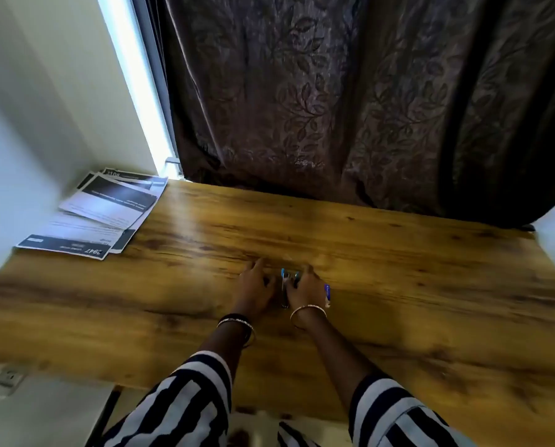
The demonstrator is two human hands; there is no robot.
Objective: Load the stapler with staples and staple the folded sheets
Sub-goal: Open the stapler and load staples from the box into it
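A small stapler with blue and metal parts stands on the wooden table, between my two hands. My left hand rests against its left side with the fingers partly spread. My right hand grips the stapler from the right. A small blue box, possibly of staples, lies just right of my right hand. The folded printed sheets lie in a loose stack at the table's far left corner, well away from both hands. The picture is blurred, so whether the stapler is open is unclear.
A dark patterned curtain hangs along the table's far edge. A white wall borders the table on the left. A wall socket sits low at the left, below the table's near edge.
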